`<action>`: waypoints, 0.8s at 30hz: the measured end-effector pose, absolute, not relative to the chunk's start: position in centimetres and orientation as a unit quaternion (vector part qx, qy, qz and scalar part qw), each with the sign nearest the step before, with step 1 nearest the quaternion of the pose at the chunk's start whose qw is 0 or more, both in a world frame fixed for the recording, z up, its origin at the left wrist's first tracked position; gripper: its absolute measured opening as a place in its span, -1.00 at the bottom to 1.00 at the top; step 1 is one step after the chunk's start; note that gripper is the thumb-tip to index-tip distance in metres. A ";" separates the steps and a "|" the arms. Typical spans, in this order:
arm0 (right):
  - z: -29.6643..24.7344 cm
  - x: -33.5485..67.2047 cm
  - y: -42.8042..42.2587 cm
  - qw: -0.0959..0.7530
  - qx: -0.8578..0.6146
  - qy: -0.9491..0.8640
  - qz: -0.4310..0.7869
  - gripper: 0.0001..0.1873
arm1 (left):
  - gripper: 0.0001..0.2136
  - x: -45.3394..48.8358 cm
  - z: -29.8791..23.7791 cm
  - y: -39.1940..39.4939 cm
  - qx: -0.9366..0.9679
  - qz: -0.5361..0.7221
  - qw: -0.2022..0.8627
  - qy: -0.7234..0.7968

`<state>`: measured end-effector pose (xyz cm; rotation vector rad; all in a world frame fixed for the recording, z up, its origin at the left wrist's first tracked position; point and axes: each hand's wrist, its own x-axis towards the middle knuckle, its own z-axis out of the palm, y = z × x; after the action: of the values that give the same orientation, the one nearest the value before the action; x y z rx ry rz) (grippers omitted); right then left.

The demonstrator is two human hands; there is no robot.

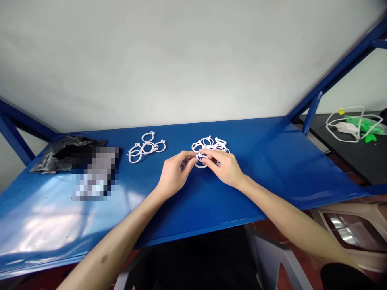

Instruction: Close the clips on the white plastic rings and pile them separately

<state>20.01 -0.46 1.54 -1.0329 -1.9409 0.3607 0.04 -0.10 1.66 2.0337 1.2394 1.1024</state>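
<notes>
White plastic curtain rings with small eyelets lie on the blue table in two groups. My left hand (175, 174) and my right hand (226, 167) meet at the near side of the right-hand group (207, 141). Thumb and fingers of each hand pinch a white curtain ring (199, 157) between them; fingertips cover part of it. Several rings of this group sit just behind and partly under my right fingers. Off to the left, away from both hands, is the other group of rings (148, 148), some overlapping.
A black plastic bag (65, 145) lies at the table's left, beside a blurred-out object (101, 169). Blue metal posts (313, 112) frame the blue table (196, 209). At far right, a dark surface (347, 153) carries a white cable (328, 125) and green plastic (370, 127).
</notes>
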 end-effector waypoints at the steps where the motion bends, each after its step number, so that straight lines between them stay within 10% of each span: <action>1: 1.5 20.0 -0.5 0.441 -0.421 -0.777 0.156 -0.81 | -0.82 0.0 1.7 0.0 0.740 0.403 0.285 0.457; 24: 1.3 20.1 -0.4 0.391 -0.375 -0.840 0.010 -0.81 | -0.78 -0.1 1.2 0.8 0.810 0.350 0.188 0.431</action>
<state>20.07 -0.43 1.26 -0.9529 -2.1339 0.0251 -0.15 0.79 1.16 2.2793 1.2123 0.9836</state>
